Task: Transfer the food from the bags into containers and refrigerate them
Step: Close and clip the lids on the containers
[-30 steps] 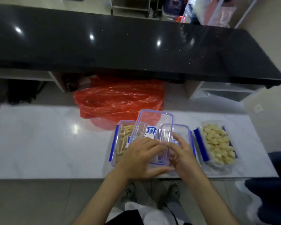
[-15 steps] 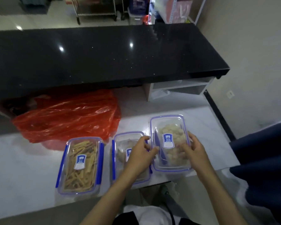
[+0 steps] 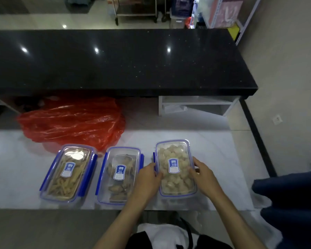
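clear, glossy plastic containers (image 3: 175, 168) with blue plastic clips, paper-looking labels on the lids. red bag (image 3: 74, 123) is thin crinkled plastic, shiny. white counter (image 3: 16, 168) gleams, marble perhaps. black countertop (image 3: 115, 60) is polished, speckled stone, mirror-glossy.

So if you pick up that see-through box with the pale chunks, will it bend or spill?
The clear plastic box with blue-edged lid probably stays stiff; its walls look rigid. Its lid is on, so little should spill, though I can't tell whether it's latched. It's packed full, so likely weighty. Left hand and right hand steady it.
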